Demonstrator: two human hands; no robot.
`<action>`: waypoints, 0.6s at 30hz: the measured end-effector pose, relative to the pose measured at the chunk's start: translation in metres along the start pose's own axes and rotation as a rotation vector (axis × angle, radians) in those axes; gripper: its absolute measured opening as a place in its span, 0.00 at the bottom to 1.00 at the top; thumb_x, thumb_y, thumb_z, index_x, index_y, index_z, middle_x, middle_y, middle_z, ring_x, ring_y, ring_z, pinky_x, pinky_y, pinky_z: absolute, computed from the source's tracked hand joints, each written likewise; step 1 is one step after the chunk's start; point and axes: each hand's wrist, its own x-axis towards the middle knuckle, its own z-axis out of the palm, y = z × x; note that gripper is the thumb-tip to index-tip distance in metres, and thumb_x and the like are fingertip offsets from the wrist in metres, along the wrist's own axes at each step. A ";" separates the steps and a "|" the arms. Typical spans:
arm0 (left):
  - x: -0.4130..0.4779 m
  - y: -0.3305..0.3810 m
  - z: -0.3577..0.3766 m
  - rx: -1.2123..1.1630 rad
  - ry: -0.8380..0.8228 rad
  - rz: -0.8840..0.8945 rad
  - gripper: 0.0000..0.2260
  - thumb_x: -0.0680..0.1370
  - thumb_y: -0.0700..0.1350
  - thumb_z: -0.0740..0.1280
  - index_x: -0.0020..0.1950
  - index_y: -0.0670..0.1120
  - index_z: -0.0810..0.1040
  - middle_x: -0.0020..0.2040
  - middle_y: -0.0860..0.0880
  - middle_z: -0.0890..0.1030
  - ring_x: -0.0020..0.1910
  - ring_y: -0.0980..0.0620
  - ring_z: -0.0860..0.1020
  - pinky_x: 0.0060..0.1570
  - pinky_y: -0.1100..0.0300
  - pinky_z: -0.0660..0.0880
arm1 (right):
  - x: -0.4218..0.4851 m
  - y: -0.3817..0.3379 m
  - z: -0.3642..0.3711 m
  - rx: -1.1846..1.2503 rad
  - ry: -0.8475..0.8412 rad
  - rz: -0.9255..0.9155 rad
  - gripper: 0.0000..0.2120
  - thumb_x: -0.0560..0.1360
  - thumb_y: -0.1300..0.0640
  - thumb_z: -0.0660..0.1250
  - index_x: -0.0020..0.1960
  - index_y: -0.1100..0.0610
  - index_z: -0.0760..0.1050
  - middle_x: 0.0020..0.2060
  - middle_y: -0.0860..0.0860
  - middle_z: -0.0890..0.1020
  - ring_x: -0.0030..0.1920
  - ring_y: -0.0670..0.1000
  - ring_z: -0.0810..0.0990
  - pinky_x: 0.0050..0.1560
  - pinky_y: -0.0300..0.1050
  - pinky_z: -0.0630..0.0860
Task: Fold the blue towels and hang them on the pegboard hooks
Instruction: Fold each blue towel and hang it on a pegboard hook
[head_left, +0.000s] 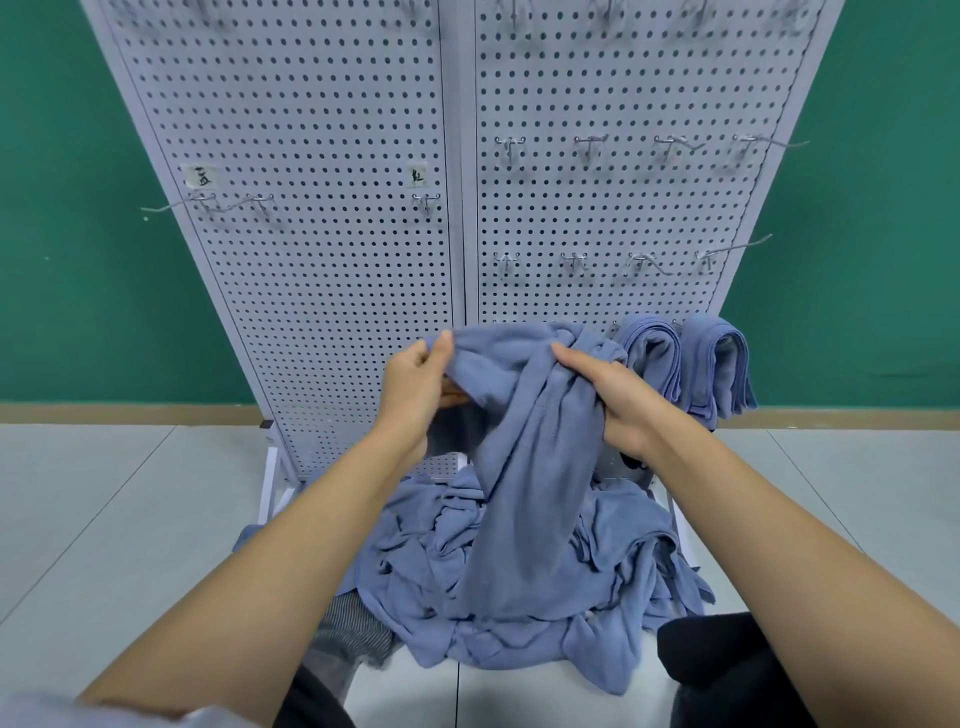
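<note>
Pinching the upper edge of a blue towel (524, 467) with the left hand (415, 384), thumb on top, and clutching a bunched handful of the same towel with the right hand (618, 400), fingers curled round the cloth. Held apart, one at each end of a short stretch of that edge, both clamped on the cloth. Hangs twisted and unfolded from the grip, down onto a loose pile of blue towels (623, 561) heaped at the foot of the pegboard (311, 130).

Looks light, soft and limp: no stiffness to keep a crease, likely to sag out of shape unless kept taut. Not slippery, not fragile, so safe to grip firmly. Best taken by two neighbouring corners, to shake out the twist and let it drop flat before folding. Corners probably not yet found, judging by the bunching under the right hand.

Just right of the hands, two folded towels (652, 358) already draped over low pegs on the right panel. Above, rows of bare hooks (589, 148), with more on the left panel under two small paper labels (200, 175). Behind, a green wall (78, 208); below, a pale tiled floor (104, 493). Beside the pile, some grey striped cloth (348, 629).
</note>
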 end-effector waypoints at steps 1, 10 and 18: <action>0.002 0.003 -0.003 -0.153 0.014 -0.024 0.10 0.82 0.47 0.60 0.45 0.44 0.76 0.37 0.48 0.81 0.32 0.54 0.80 0.34 0.62 0.79 | 0.000 0.001 -0.002 -0.005 0.017 0.012 0.13 0.76 0.51 0.68 0.58 0.56 0.78 0.51 0.54 0.84 0.52 0.51 0.83 0.51 0.45 0.79; -0.005 -0.005 -0.004 -0.026 -0.390 -0.448 0.08 0.74 0.44 0.70 0.48 0.41 0.76 0.46 0.43 0.81 0.45 0.48 0.79 0.55 0.53 0.77 | -0.001 0.005 -0.002 0.000 -0.059 -0.026 0.11 0.76 0.53 0.67 0.52 0.59 0.80 0.48 0.56 0.84 0.50 0.53 0.82 0.58 0.48 0.77; 0.023 0.021 -0.038 -0.220 -0.065 -0.198 0.06 0.81 0.42 0.61 0.46 0.45 0.76 0.38 0.50 0.80 0.34 0.56 0.78 0.35 0.62 0.76 | 0.005 -0.003 -0.033 0.184 0.095 -0.046 0.16 0.74 0.50 0.69 0.58 0.56 0.79 0.53 0.54 0.83 0.53 0.52 0.82 0.57 0.48 0.77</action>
